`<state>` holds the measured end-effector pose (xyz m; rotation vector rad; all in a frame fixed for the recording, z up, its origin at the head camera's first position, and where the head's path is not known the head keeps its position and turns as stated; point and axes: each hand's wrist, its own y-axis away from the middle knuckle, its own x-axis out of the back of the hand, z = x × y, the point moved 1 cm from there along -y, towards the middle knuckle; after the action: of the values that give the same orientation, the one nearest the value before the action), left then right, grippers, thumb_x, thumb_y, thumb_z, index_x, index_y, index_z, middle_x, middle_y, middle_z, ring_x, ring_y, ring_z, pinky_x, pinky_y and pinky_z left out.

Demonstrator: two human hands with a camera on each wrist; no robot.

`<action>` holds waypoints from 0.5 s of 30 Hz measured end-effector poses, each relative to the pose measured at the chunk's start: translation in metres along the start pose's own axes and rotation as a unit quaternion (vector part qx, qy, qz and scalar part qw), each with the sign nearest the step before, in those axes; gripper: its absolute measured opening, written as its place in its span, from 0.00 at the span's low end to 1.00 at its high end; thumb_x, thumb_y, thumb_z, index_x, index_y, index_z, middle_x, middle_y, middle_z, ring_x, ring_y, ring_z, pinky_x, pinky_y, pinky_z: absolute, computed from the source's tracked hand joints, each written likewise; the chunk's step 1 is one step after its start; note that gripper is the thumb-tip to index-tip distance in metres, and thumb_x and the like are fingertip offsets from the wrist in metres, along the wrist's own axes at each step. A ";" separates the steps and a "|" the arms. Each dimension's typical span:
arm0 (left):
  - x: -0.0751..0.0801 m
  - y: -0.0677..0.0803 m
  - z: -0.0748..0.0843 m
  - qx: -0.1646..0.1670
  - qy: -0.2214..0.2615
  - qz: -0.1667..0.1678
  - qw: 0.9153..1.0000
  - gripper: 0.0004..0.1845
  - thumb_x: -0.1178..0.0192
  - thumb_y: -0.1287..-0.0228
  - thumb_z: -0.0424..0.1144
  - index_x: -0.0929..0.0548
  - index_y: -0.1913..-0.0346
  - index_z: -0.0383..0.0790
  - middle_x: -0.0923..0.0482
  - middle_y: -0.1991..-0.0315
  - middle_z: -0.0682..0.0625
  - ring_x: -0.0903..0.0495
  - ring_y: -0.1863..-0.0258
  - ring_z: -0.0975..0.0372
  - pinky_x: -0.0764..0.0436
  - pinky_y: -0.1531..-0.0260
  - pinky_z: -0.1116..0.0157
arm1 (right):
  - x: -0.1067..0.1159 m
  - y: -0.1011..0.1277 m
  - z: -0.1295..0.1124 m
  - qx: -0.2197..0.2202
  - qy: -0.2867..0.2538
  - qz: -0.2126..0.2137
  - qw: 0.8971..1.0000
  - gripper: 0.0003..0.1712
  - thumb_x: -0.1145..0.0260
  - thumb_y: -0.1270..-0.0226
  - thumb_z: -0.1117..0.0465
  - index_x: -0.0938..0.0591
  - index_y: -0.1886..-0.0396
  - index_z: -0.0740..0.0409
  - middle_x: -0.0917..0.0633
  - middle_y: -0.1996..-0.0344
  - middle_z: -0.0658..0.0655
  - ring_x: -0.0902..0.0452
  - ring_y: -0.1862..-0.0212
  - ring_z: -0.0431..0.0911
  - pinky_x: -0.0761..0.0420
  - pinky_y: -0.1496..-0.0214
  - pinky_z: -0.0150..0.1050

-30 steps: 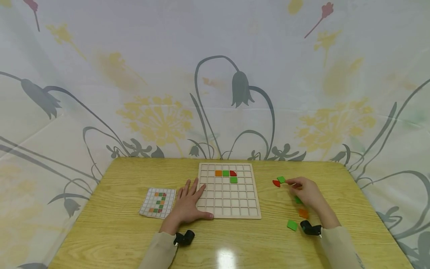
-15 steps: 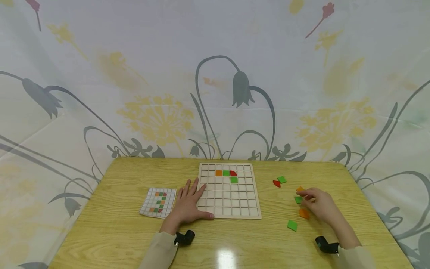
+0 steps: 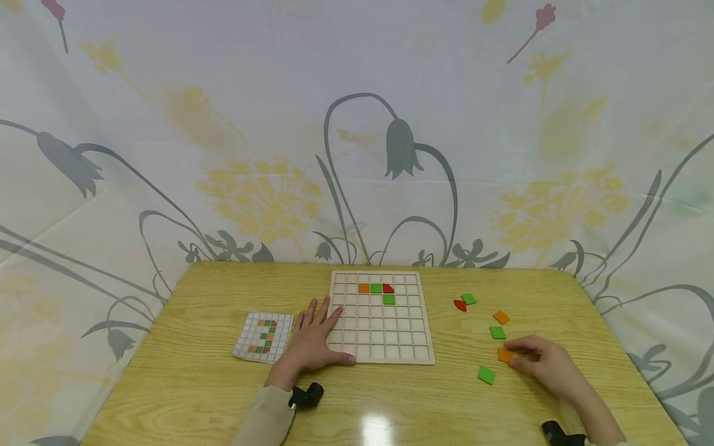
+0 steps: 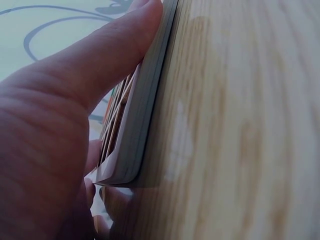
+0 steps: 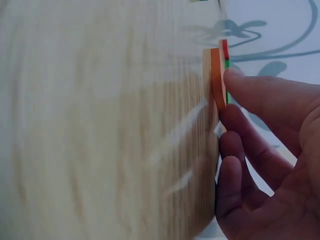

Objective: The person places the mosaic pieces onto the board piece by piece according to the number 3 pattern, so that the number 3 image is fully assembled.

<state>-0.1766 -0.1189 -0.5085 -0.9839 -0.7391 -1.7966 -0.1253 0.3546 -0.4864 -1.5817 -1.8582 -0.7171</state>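
My left hand (image 3: pixel 312 341) lies spread over the left edge of a wooden grid board (image 3: pixel 390 347), its thumb along the front rim. In the left wrist view the thumb (image 4: pixel 115 50) rests on the board's edge (image 4: pixel 135 135). Several tiles sit in the upper cells: an orange tile (image 3: pixel 364 288), a green tile (image 3: pixel 376 288), a red rounded tile (image 3: pixel 388 288) and another green tile (image 3: pixel 388 300). At the right, my right hand (image 3: pixel 549 365) pinches a loose orange tile (image 3: pixel 504 354) at its right side, thumb and forefinger on it. The tile (image 5: pixel 216 75) is on the table.
A printed pattern card (image 3: pixel 262 336) lies left of the board. Other loose tiles are a green tile (image 3: pixel 468 299), a red tile (image 3: pixel 460 305), an orange tile (image 3: pixel 501 317), a green tile (image 3: pixel 498 332) and a green tile (image 3: pixel 486 375). A patterned curtain (image 3: pixel 357 186) hangs behind the table.
My right hand has left the far green tile and moved toward me, past the upper orange tile, to the lower orange tile. The left hand stays in place.
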 end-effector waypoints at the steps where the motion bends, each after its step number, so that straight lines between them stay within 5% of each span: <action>1: 0.000 0.000 0.000 -0.001 0.002 0.001 1.000 0.59 0.30 0.52 0.69 0.43 0.21 0.48 0.63 0.19 0.44 0.68 0.22 0.44 0.62 0.28 0.41 | -0.001 0.001 0.000 0.001 -0.006 0.001 1.000 0.18 0.25 0.39 0.62 0.14 0.50 0.62 0.15 0.54 0.58 0.20 0.60 0.34 0.19 0.61 0.33; 15: 0.000 0.000 0.000 0.000 -0.001 0.001 1.000 0.59 0.30 0.52 0.70 0.43 0.21 0.48 0.62 0.19 0.43 0.67 0.22 0.44 0.61 0.28 0.40 | -0.002 0.001 -0.001 -0.024 0.013 -0.016 0.999 0.24 0.23 0.43 0.53 0.14 0.48 0.58 0.16 0.51 0.54 0.21 0.50 0.44 0.21 0.55 0.33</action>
<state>-0.1764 -0.1194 -0.5084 -0.9872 -0.7386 -1.7946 -0.1237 0.3524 -0.4868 -1.5674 -1.8644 -0.7986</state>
